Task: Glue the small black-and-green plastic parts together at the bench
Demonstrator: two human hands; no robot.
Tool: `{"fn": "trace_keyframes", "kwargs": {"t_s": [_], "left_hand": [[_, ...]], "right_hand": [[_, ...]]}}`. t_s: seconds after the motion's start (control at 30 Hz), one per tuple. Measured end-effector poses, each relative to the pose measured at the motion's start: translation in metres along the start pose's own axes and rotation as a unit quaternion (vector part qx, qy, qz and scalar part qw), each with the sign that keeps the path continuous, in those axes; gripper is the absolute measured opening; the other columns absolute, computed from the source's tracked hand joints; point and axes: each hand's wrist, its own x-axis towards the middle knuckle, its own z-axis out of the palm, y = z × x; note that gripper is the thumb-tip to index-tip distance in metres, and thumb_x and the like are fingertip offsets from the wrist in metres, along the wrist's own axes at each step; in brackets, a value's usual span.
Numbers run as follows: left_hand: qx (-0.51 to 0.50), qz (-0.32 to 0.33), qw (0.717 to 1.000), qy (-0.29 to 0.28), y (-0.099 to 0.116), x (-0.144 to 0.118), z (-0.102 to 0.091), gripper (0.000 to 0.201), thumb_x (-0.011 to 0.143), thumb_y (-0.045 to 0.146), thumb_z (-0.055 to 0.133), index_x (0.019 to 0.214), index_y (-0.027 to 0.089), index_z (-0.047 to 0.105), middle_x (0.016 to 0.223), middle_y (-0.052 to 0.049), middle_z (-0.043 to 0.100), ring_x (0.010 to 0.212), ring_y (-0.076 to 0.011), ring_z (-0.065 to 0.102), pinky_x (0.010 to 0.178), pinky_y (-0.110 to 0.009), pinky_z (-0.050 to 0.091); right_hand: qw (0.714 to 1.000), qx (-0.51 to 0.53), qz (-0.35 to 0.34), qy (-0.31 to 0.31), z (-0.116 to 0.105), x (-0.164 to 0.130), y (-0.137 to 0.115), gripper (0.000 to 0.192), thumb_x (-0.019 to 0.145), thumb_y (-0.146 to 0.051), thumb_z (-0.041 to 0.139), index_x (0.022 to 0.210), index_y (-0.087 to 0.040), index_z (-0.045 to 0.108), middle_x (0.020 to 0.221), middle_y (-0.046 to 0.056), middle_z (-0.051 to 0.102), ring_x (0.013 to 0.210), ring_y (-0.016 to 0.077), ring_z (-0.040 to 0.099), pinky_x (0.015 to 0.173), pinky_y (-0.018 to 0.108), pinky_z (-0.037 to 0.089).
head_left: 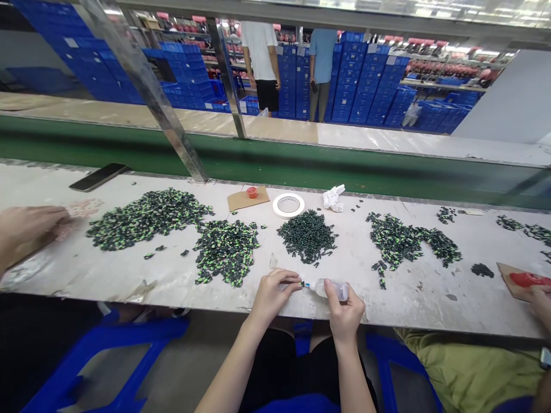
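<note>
Left hand (273,292) fingertips pinch a part (302,284) just beside the tip (307,285) of a bottle (320,288) the right hand (346,310) grips.

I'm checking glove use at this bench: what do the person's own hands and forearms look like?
The left hand and right hand are bare, without gloves; no rings can be made out. Both forearms are uncovered, with no sleeve, watch or bracelet in view.

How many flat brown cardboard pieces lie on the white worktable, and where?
2: one cardboard piece left of the white tape ring; another at far right, by a co-worker's hand. Others may be hidden.
</note>
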Motion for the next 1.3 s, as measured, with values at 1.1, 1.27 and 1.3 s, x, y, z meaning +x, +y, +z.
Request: {"fn": "trace_keyframes", "kwargs": {"t_s": [1.1,1.27,1.3], "left_hand": [[0.002,0.005,1.000,-0.008,-0.001,0.000,0.001,0.006,0.073,0.022,0.073,0.078,0.019,0.071,0.081,-0.005,0.074,0.072,-0.0191,0.073,0.073,-0.031,0.060],[0.039,0.047,0.998,-0.022,-0.002,-0.002,-0.004,0.008,0.073,0.018,0.071,0.081,0.020,0.071,0.081,-0.005,0.073,0.071,-0.0187,0.072,0.072,-0.031,0.059],[0.051,0.054,0.997,-0.026,-0.003,-0.003,-0.006,0.009,0.072,0.016,0.071,0.081,0.020,0.072,0.080,-0.005,0.073,0.072,-0.0189,0.072,0.071,-0.031,0.059]], "right_hand": [[0.987,0.025,0.084,0.138,0.011,0.011,-0.038,0.038,0.073,-0.052,0.066,0.073,-0.014,0.063,0.062,0.003,0.064,0.059,0.0180,0.059,0.056,0.028,0.046],[0.993,0.040,0.084,0.073,0.020,0.021,-0.038,0.036,0.065,-0.041,0.076,0.085,-0.017,0.059,0.077,0.007,0.071,0.070,0.0212,0.067,0.065,0.032,0.052],[0.995,0.038,0.079,0.048,0.024,0.021,-0.037,0.036,0.064,-0.039,0.076,0.085,-0.018,0.057,0.078,0.006,0.072,0.071,0.0211,0.067,0.067,0.032,0.053]]}}
